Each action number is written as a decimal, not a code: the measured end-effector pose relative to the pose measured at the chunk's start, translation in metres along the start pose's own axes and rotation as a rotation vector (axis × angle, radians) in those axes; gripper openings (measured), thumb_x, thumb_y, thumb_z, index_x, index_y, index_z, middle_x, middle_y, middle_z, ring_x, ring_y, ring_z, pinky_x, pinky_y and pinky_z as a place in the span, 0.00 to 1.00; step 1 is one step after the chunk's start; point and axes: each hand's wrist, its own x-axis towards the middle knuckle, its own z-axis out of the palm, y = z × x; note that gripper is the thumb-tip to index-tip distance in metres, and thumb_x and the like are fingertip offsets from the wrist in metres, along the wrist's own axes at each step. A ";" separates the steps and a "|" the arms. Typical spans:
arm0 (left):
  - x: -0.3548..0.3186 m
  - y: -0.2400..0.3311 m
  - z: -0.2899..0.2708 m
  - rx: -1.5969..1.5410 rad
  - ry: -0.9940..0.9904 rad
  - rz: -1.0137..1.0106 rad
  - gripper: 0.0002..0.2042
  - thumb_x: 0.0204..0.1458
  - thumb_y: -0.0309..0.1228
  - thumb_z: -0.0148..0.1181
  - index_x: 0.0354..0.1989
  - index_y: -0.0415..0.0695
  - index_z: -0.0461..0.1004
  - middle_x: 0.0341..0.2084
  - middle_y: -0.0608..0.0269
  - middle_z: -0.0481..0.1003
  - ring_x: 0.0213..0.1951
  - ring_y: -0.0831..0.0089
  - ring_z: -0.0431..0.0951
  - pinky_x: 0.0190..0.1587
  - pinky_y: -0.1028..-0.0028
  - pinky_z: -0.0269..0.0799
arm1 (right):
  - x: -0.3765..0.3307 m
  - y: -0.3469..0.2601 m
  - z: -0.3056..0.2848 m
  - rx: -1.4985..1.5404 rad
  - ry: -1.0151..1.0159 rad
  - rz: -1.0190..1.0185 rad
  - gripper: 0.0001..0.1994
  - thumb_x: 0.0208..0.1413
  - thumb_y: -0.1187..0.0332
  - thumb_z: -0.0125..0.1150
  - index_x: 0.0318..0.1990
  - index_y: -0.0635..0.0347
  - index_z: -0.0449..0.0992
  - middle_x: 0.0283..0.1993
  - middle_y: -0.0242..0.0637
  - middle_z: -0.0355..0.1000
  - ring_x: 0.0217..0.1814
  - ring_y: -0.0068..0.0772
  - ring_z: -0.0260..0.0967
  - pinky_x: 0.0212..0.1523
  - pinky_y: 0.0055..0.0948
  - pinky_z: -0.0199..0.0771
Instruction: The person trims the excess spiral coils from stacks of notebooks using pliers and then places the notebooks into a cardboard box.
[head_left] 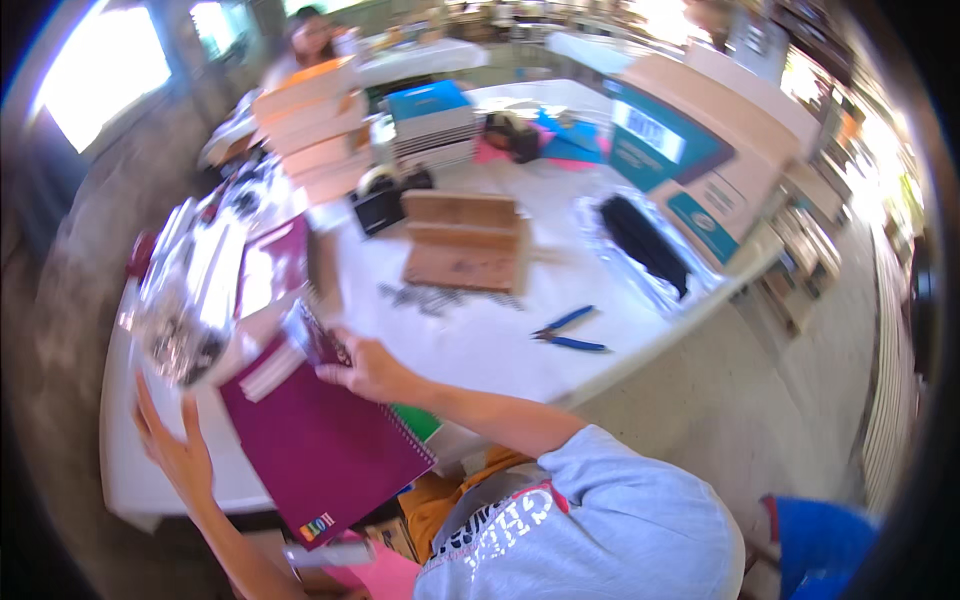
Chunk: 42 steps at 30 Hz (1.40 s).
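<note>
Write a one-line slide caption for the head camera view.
At a white table, a person's right hand touches a maroon spiral notebook; left hand rests beside it.

Notebook (325, 450): laid on the table's (480, 345) near-left edge.
Pliers (570, 330): placed to its right.
Wooden block (465, 240): set behind the pliers.

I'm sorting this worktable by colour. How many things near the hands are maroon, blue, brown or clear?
Maroon: 1, the spiral notebook under the right hand.
Blue: 1, the blue-handled pliers.
Brown: 1, the wooden stand.
Clear: 1, the clear bag above the left hand.
Total: 4.
</note>
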 end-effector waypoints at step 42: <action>-0.129 -0.110 0.141 -0.865 -0.220 -0.669 0.40 0.39 0.34 0.68 0.60 0.34 0.52 0.54 0.46 0.63 0.52 0.56 0.66 0.55 0.59 0.62 | 0.083 0.066 0.074 0.582 -0.244 -0.235 0.53 0.38 0.66 0.74 0.69 0.37 0.40 0.70 0.52 0.40 0.69 0.45 0.48 0.64 0.41 0.53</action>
